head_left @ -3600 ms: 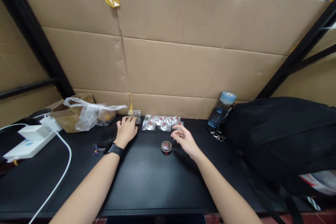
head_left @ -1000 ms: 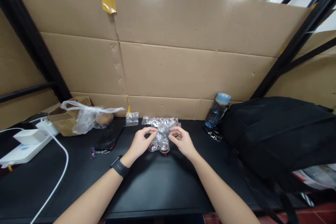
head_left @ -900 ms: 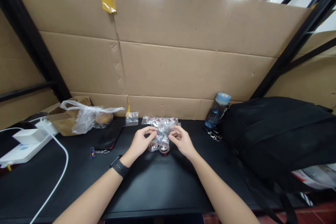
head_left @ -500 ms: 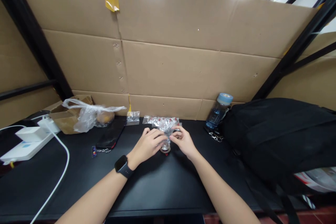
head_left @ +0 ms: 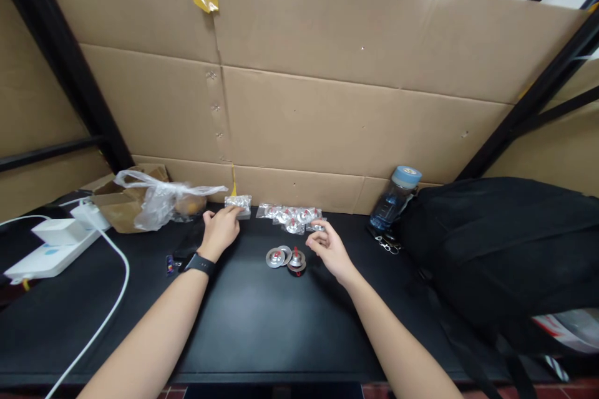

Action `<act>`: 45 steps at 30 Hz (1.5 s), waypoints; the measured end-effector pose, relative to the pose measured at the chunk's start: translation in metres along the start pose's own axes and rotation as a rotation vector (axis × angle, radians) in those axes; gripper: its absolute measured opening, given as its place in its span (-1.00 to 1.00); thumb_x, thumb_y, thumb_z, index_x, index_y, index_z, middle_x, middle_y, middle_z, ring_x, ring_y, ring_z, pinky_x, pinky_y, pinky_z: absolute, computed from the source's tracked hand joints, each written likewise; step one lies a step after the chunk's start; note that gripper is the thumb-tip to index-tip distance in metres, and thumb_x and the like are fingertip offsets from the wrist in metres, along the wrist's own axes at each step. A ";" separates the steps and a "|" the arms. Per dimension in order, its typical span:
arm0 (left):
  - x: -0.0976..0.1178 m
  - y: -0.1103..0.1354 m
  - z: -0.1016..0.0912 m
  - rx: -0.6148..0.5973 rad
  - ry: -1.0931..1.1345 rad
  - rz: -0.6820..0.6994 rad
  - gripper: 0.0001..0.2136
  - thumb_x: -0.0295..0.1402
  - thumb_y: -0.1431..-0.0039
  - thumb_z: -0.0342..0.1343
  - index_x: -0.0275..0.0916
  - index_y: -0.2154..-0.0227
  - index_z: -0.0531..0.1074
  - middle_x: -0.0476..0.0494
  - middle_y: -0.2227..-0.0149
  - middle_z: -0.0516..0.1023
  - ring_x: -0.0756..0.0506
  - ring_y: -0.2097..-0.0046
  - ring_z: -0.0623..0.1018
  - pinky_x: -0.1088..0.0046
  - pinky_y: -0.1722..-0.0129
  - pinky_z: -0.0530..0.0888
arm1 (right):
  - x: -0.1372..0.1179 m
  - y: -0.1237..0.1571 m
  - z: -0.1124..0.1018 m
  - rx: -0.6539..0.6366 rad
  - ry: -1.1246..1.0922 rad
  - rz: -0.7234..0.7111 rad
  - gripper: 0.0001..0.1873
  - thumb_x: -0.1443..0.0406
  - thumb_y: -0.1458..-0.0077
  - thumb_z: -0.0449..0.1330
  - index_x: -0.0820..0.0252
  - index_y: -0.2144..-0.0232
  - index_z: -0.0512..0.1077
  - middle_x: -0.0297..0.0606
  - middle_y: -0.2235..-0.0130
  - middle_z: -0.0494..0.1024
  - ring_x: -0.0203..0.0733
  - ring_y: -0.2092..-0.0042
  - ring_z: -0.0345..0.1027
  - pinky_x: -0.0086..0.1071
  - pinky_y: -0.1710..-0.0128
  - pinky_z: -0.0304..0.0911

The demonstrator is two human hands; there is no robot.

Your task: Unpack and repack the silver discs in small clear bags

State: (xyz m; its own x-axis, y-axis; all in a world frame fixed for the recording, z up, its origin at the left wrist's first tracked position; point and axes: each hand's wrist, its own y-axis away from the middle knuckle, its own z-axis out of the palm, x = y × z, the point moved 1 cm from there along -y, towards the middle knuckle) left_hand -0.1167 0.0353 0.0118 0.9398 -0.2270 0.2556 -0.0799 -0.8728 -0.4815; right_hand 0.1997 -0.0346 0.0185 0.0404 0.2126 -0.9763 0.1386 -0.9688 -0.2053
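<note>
My left hand (head_left: 221, 230), with a watch on its wrist, reaches out over a small stack of clear plastic bags (head_left: 238, 201) near the cardboard wall. Its fingertips are on the bags, the thumb apart. My right hand (head_left: 331, 252) hovers above the black tabletop with fingers loosely bent, thumb and forefinger apart, nothing visible between them. To its left lie several small silver domed discs with red pieces at their centres, like small cymbals; one overlapping pair (head_left: 276, 257) is beside a stacked group (head_left: 296, 258). Behind them are several bagged discs (head_left: 294, 218).
A bottle with a blue lid (head_left: 395, 196) and keys stand right of centre, beside a black backpack (head_left: 496, 249). At left are a tied plastic bag (head_left: 161, 202), a cardboard box (head_left: 116, 206) and a white power strip (head_left: 56, 252) with a cable.
My left hand has moved left and away from the discs to the clear bags. The crumpled clear plastic between my hands is gone from there, and the loose discs now show. My right hand stays nearly in place.
</note>
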 end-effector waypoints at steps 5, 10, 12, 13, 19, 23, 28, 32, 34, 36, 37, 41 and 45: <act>-0.005 0.000 0.021 -0.153 -0.078 0.023 -0.62 -0.36 -0.23 -0.05 -0.14 -0.09 0.42 -0.30 -0.15 0.48 -0.31 -0.07 0.49 -0.05 -0.12 0.13 | -0.002 0.002 0.003 -0.057 -0.009 -0.022 -0.48 0.18 -0.06 0.32 0.07 -0.02 0.25 -0.40 0.36 0.48 -0.27 0.34 0.35 -0.38 0.28 0.23; -0.005 0.000 0.031 -0.214 -0.071 0.088 -0.64 -0.30 -0.30 -0.10 -0.10 -0.09 0.41 -0.26 -0.19 0.42 -0.29 -0.17 0.39 -0.13 -0.17 0.10 | 0.000 0.002 0.002 -0.055 0.032 -0.017 -0.49 0.15 -0.06 0.31 0.06 -0.02 0.26 -0.39 0.35 0.49 -0.26 0.35 0.37 -0.38 0.30 0.25; -0.004 0.001 0.031 -0.207 -0.071 0.101 -0.65 -0.29 -0.32 -0.10 -0.08 -0.08 0.42 -0.24 -0.21 0.42 -0.30 -0.23 0.32 -0.13 -0.17 0.11 | 0.001 0.001 0.002 -0.052 0.050 -0.018 -0.50 0.14 -0.07 0.31 0.06 -0.02 0.27 -0.39 0.35 0.49 -0.26 0.36 0.36 -0.38 0.32 0.24; -0.003 0.001 0.031 -0.198 -0.074 0.100 -0.66 -0.28 -0.32 -0.10 -0.08 -0.08 0.43 -0.24 -0.21 0.41 -0.31 -0.25 0.29 -0.13 -0.16 0.12 | 0.002 0.000 0.001 -0.052 0.059 -0.021 -0.51 0.14 -0.07 0.30 0.07 -0.02 0.28 -0.39 0.35 0.49 -0.26 0.36 0.36 -0.39 0.33 0.23; 0.002 0.002 0.028 -0.237 -0.078 0.087 -0.65 -0.27 -0.34 -0.11 -0.12 -0.09 0.41 -0.30 -0.19 0.42 -0.30 -0.13 0.39 -0.07 -0.09 0.20 | 0.008 0.001 0.001 -0.064 0.224 -0.056 -0.63 0.20 -0.09 0.26 0.09 0.04 0.38 -0.34 0.33 0.51 -0.27 0.38 0.33 -0.43 0.43 0.16; 0.004 0.004 0.024 -0.199 -0.090 0.088 -0.65 -0.29 -0.33 -0.09 -0.14 -0.12 0.38 -0.32 -0.22 0.39 -0.30 -0.15 0.39 -0.08 -0.09 0.20 | 0.001 0.000 -0.001 -0.048 0.523 -0.204 -0.81 0.28 -0.12 0.21 0.07 0.17 0.49 -0.24 0.16 0.56 -0.14 0.15 0.41 -0.32 0.23 0.28; 0.017 0.008 0.014 -0.083 -0.055 0.133 -0.63 -0.34 -0.28 -0.04 -0.13 -0.13 0.36 -0.33 -0.25 0.34 -0.31 -0.25 0.30 -0.03 -0.12 0.19 | -0.005 -0.023 -0.001 -0.146 0.843 -0.295 -0.61 0.38 -0.13 0.19 0.02 -0.02 0.46 -0.17 -0.10 0.49 -0.01 -0.16 0.29 -0.08 -0.14 0.13; 0.035 0.012 0.004 -0.027 0.023 0.193 -0.63 -0.36 -0.27 -0.03 -0.12 -0.13 0.37 -0.32 -0.25 0.33 -0.32 -0.25 0.29 -0.02 -0.14 0.18 | 0.002 -0.056 0.007 -0.212 1.010 -0.231 -0.47 0.26 -0.10 0.29 -0.02 -0.14 0.38 -0.11 -0.19 0.41 0.07 -0.24 0.19 -0.02 -0.20 0.02; 0.044 0.015 0.000 -0.027 0.062 0.235 -0.64 -0.36 -0.27 -0.01 -0.10 -0.11 0.38 -0.29 -0.23 0.36 -0.31 -0.23 0.30 0.02 -0.15 0.19 | 0.006 -0.070 0.013 -0.252 1.085 -0.174 -0.44 0.19 -0.02 0.37 -0.01 -0.09 0.42 -0.10 -0.15 0.44 0.14 -0.24 0.16 0.04 -0.21 -0.04; 0.050 0.018 -0.003 -0.031 0.109 0.274 -0.65 -0.37 -0.26 0.00 -0.08 -0.09 0.40 -0.26 -0.20 0.39 -0.30 -0.22 0.32 0.05 -0.13 0.20 | 0.008 -0.079 0.019 -0.276 1.158 -0.135 -0.50 0.18 0.04 0.41 0.00 0.01 0.47 -0.12 -0.07 0.50 0.18 -0.19 0.21 0.08 -0.19 -0.07; 0.053 0.019 -0.005 -0.032 0.138 0.289 -0.66 -0.37 -0.26 0.00 -0.07 -0.08 0.41 -0.25 -0.19 0.40 -0.29 -0.22 0.33 0.07 -0.12 0.20 | 0.009 -0.082 0.021 -0.278 1.186 -0.130 -0.54 0.20 0.05 0.41 0.01 0.05 0.48 -0.13 -0.02 0.53 0.17 -0.16 0.24 0.08 -0.17 -0.06; 0.058 0.021 -0.005 -0.097 0.262 0.327 -0.74 -0.36 -0.28 0.00 -0.07 0.03 0.47 -0.18 -0.09 0.50 -0.25 -0.14 0.40 0.15 -0.06 0.23 | 0.009 -0.085 0.024 -0.225 1.210 -0.154 -0.65 0.32 0.00 0.34 0.05 0.10 0.49 -0.16 0.13 0.60 0.10 -0.04 0.35 -0.02 -0.12 -0.04; 0.062 0.025 0.001 -0.264 0.331 0.378 -0.77 -0.30 -0.31 -0.02 -0.07 0.10 0.51 -0.10 0.08 0.59 -0.18 0.01 0.49 0.24 0.02 0.27 | 0.005 -0.081 0.020 -0.200 1.102 -0.107 -0.78 0.31 -0.04 0.29 0.08 0.19 0.50 -0.25 0.21 0.64 -0.01 0.07 0.44 -0.11 -0.06 -0.03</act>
State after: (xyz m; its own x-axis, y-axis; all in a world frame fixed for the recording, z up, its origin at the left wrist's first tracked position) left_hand -0.0605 0.0002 0.0153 0.6789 -0.6311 0.3753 -0.5112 -0.7732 -0.3753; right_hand 0.1685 0.0424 0.0288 0.8573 0.3862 -0.3403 0.3466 -0.9219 -0.1730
